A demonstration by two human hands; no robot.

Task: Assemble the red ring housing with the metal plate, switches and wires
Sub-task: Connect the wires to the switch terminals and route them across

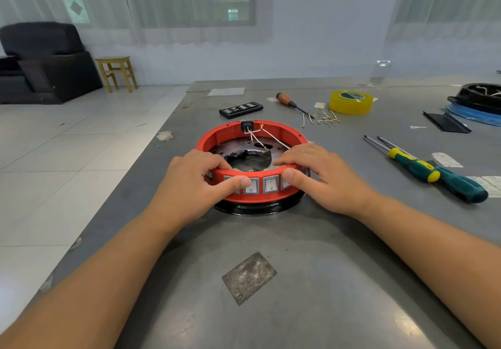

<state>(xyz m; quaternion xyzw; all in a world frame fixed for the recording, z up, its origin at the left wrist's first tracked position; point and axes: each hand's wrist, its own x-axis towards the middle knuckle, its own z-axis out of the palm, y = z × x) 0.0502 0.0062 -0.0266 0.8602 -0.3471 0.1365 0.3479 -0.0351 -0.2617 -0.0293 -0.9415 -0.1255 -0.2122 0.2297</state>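
clamping the red ring housing (253,164) with both hands, left hand (195,183) and right hand (317,177) fingers curled over its near rim; i'd worry loose wires (267,138) get pinched under the metal plate (230,149).

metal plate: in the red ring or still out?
In. The metal plate lies flat inside the red ring housing, below its rim, wires crossing above it. Left hand and right hand grip the near wall.

Red ring housing (253,142) near the desk's (298,281) left edge, left hand (195,183) and right hand (317,177) gripping its near rim, thumbs on switches (261,186), wires (264,137) crossing metal plate (230,149) inside
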